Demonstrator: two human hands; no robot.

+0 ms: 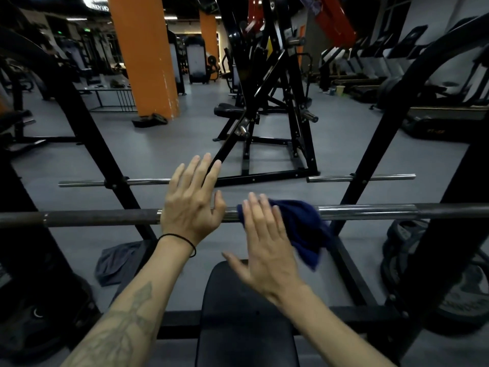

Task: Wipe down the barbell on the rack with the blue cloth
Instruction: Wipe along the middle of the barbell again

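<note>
While your left hand [191, 200] rests on the barbell [370, 211] with its fingers straight and spread, the heel of the palm sits on the bar and the fingers reach out past it. The grip there is apart, wrapped round nothing. A thin black band [176, 241] circles that wrist, and your forearm carries a tattoo [127, 324].

Your right hand [264, 242] lies just beside the left, fingers straight and close together, thumb splayed out toward you. Its fingertips [255, 205] press the blue cloth [301, 231] against the barbell; that grip is apart too, flat on the cloth rather than curled round it. The cloth is draped over the bar near its middle, bunched, with most of it hanging down on the right of your hand.

The barbell runs level across the view, held by the black rack [105, 154], whose slanted uprights stand on either side. A second, thinner bar [148, 181] lies farther back on the same rack. Below your hands the black padded surface [246, 313] points toward the bar. A grey cloth [116, 263] lies crumpled on the floor [169, 147] to the left, and weight plates [412, 247] lean at the right
</note>
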